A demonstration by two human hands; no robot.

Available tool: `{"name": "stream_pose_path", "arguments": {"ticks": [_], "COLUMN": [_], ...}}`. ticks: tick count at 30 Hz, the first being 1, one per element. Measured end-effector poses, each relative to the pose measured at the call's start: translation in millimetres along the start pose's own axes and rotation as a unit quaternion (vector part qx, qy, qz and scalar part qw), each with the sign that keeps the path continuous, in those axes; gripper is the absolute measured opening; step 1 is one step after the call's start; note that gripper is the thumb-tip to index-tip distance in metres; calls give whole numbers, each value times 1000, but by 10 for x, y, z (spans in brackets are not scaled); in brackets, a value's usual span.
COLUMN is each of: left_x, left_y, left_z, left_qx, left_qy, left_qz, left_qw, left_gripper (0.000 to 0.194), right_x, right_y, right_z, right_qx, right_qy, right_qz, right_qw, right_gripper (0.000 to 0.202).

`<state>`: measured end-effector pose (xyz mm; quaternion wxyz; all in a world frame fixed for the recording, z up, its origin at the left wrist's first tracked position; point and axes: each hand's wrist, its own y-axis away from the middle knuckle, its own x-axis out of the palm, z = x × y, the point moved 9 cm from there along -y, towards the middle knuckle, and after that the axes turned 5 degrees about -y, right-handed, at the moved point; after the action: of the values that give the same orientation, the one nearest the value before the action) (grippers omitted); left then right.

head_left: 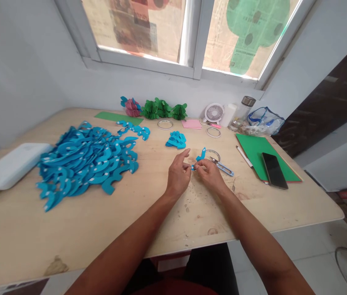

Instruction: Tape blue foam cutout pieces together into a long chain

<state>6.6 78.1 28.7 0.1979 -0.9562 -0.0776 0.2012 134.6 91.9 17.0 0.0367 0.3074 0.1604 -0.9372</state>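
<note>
My left hand (179, 174) pinches a small blue paper piece (192, 167) between thumb and a fingertip, its index finger raised. From the other side my right hand (210, 174) grips the same piece, fingertips nearly meeting the left ones. The fingers cover most of it. Just beyond the right hand is a blue curved strip (202, 155) with a white patch; whether it joins the held piece I cannot tell. A light-blue-handled cutting tool (225, 169) lies against the right hand, beside a roll of tape (213, 155) partly hidden by the hand.
A large heap of blue wavy paper cutouts (89, 164) with white patches lies left, near a white power bank (13, 166). A small blue stack (176, 139) sits ahead. Green paper flowers (163, 108), a fan (214, 112) and a bottle (243, 112) line the back; a phone (274, 170) lies right.
</note>
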Motion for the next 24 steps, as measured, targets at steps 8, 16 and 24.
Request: {"name": "stream_pose_path", "arguments": {"ticks": [8,16,24], "left_x": [-56,-9,17], "left_y": [-13,10,-9], "left_z": [136,240,282], "left_qx": [-59,-121,-127], "left_qy": [69,185,247], "left_qz": [-20,-25,-27], "left_qw": [996,975,960], "left_gripper": [59,59,58], "right_x": [-116,-106,-157], "right_y": [5,-26,5], "right_z": [-4,-124,-72], "right_qx": [26,44,42], "right_qy": [-27,-172,-204], "right_qz": [-40,-59,-94], "right_qw": [998,982,973], "right_gripper": [12,6,16]}}
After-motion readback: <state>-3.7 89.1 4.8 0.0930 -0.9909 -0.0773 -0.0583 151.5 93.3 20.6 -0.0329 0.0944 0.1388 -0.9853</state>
